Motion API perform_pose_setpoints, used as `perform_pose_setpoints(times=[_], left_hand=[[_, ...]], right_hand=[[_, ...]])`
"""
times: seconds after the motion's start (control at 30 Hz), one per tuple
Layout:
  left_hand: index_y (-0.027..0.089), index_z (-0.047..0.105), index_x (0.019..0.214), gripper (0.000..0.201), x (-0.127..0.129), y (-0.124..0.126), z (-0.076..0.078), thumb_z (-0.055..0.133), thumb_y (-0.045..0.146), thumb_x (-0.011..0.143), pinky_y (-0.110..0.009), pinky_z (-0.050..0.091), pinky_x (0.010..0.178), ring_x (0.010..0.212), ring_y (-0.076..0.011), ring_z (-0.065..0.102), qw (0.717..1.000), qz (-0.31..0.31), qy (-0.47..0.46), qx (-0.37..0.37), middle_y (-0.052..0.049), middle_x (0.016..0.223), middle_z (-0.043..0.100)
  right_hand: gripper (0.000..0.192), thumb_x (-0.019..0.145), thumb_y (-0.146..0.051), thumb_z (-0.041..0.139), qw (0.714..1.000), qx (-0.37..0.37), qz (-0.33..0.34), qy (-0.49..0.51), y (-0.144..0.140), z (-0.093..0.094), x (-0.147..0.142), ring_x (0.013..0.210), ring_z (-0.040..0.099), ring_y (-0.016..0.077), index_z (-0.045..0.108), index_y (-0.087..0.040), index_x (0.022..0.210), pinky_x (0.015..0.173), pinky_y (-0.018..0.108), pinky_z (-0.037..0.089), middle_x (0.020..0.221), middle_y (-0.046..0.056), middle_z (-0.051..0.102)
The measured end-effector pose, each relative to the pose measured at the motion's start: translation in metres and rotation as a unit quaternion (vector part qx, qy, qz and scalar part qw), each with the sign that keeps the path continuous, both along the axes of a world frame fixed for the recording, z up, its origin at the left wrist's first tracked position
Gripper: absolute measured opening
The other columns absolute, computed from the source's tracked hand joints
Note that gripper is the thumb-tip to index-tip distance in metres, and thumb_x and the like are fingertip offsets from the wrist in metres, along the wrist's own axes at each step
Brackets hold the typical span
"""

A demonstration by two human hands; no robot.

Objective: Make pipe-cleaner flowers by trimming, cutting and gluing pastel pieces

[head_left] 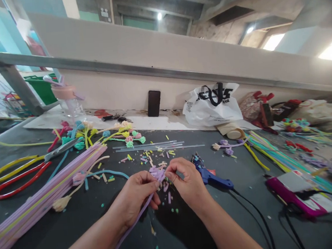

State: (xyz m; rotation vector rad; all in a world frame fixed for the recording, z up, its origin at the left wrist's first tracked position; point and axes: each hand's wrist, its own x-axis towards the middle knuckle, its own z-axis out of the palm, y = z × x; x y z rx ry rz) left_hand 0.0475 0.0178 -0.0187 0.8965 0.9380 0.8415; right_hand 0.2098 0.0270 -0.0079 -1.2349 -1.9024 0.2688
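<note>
Purple pipe cleaner (144, 209) is pinched over the dark table (76, 225) by left hand (136, 197) and right hand (185, 181); its tip is curled, the flower judged half-formed, finished flowers (129, 137) lying beyond

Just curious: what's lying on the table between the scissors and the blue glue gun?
In the head view, between scissors and glue gun: purple sticks, scattered cut bits, and both hands, left and right.
</note>
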Motion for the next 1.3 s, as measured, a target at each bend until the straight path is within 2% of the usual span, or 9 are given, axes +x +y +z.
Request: perform_pose_setpoints(times=[0.47,0.87,1.03,1.3], left_hand=[[0.015,0.050,0.068,0.017,-0.0009,-0.0008,0.0002,0.062,0.028,0.069,-0.016,0.033,0.037,0.034,-0.0077,0.049,1.000,-0.004,0.003,-0.001,0.001,0.042,0.059],[0.014,0.054,0.068,0.013,-0.0036,0.0020,-0.0063,0.060,0.026,0.072,-0.017,0.036,0.039,0.036,-0.0079,0.050,1.000,-0.016,-0.004,0.018,0.001,0.044,0.058],[0.015,0.053,0.064,0.015,-0.0035,0.0020,-0.0021,0.064,0.025,0.068,-0.017,0.038,0.037,0.036,-0.0079,0.048,1.000,-0.016,-0.019,-0.006,0.001,0.042,0.056],[0.014,0.054,0.065,0.013,-0.0043,0.0022,-0.0024,0.066,0.020,0.065,-0.016,0.037,0.035,0.036,-0.0071,0.048,0.998,-0.018,-0.049,-0.034,0.003,0.045,0.054]], right_hand=[[0.012,0.075,-0.017,0.056,1.000,0.002,-0.012,0.013,-0.0008,-0.0055,-0.0052,0.070,0.054,0.0162,0.052,-0.019,0.065,0.070,0.030,0.039,0.070,0.001,0.055],[0.013,0.075,-0.016,0.056,1.000,-0.001,-0.014,0.015,-0.0010,-0.0057,-0.0072,0.071,0.053,0.0165,0.049,-0.020,0.064,0.070,0.031,0.039,0.069,0.001,0.054],[0.013,0.074,-0.016,0.056,1.000,-0.002,-0.006,0.001,-0.0008,-0.0060,-0.0061,0.071,0.053,0.0160,0.050,-0.020,0.063,0.071,0.030,0.039,0.070,0.000,0.055],[0.016,0.075,-0.014,0.056,0.999,0.037,-0.008,-0.030,-0.0029,-0.0031,-0.0054,0.076,0.055,0.0162,0.052,-0.019,0.060,0.074,0.031,0.036,0.071,0.000,0.055]])
